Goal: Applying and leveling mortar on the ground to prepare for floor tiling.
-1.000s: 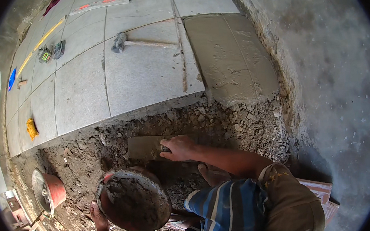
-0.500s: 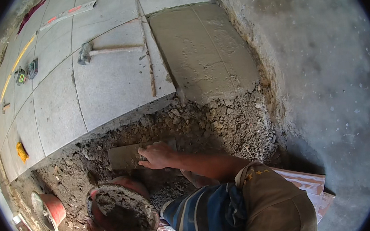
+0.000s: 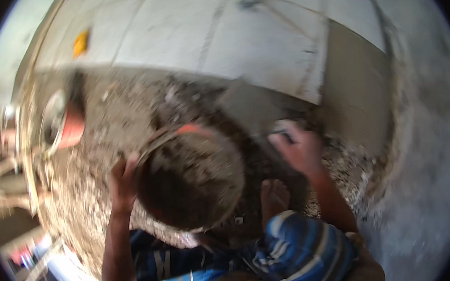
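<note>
My left hand (image 3: 124, 179) grips the left rim of a round red bucket (image 3: 196, 130), fingers curled over its edge. Grey mortar (image 3: 200, 164) lies inside the bucket. To the right, my right hand (image 3: 299, 146) is closed round the handle of a flat rectangular plastering trowel (image 3: 248, 105). The trowel's grey blade lies over the rough ground, close to the edge of the large grey floor tiles (image 3: 172, 24). Beyond that hand, a smooth bed of wet mortar (image 3: 356, 83) runs alongside the tiles. Motion blurs the picture.
A hammer (image 3: 251, 0) rests on the tiles, with a yellow object (image 3: 81, 43) further left. A second red bucket (image 3: 71, 130) lies tipped at the left, near some timber (image 3: 29, 179). My bare foot (image 3: 274, 196) stands on the rubble. A concrete surface (image 3: 431, 176) borders the right.
The view has swung left, so tiles and mortar bed appear further up and right. My left hand now shows clearly on the bucket's rim. The trowel is angled differently in my right hand.
</note>
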A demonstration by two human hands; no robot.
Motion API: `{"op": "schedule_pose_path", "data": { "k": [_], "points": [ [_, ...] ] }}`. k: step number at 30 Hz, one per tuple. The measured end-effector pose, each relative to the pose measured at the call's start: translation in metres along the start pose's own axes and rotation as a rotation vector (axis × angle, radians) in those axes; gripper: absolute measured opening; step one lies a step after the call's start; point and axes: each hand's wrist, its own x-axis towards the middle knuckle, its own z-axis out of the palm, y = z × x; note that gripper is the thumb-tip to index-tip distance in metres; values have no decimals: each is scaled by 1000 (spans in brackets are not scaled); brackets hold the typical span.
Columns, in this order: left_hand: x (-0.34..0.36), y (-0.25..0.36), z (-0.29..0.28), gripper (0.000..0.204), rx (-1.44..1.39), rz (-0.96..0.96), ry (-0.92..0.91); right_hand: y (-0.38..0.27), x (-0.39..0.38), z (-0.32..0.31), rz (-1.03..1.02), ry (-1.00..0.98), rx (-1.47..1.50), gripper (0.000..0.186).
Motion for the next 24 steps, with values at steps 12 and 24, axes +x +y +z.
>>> {"op": "schedule_pose_path", "data": {
  "k": [12,24],
  "points": [
    [-27,75,-2,35,-173,-162,-161,-99,-14,-52,-680,-469,-926,36],
    [-61,116,35,30,-401,-147,-170,-105,-40,2,-251,-896,-543,41]
  ]
}}
